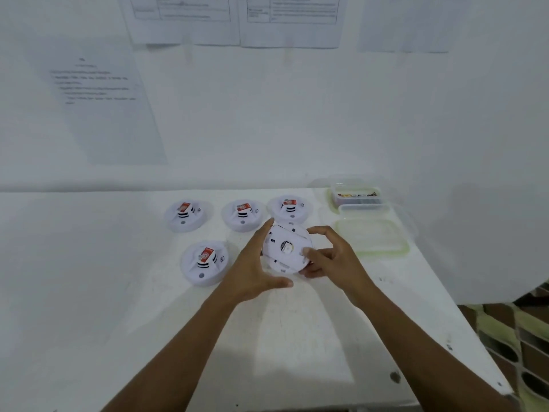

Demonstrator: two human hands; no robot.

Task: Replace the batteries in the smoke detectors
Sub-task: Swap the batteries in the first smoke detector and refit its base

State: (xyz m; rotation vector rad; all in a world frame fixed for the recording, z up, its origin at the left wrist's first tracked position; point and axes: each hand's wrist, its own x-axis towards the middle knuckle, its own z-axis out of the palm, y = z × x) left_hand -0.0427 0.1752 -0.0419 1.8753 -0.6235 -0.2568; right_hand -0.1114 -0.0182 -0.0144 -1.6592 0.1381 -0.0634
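A white round smoke detector (pixel 285 248) is lifted above the table with its underside toward me. My left hand (pixel 255 269) cups its left edge, fingers stretched up and thumb below. My right hand (pixel 326 257) grips its right edge with curled fingers. Several other white smoke detectors stand face up on the table, each with a red label: three in a back row (pixel 185 217) (pixel 243 217) (pixel 289 208) and one nearer at the left (pixel 205 263).
A clear plastic box (pixel 358 196) holding small dark and coloured items stands at the back right. In front of it lie a clear tub (pixel 365 211) and a green-rimmed lid (pixel 372 237). The white table (pixel 118 307) ends at the right (pixel 463 316). Papers hang on the wall.
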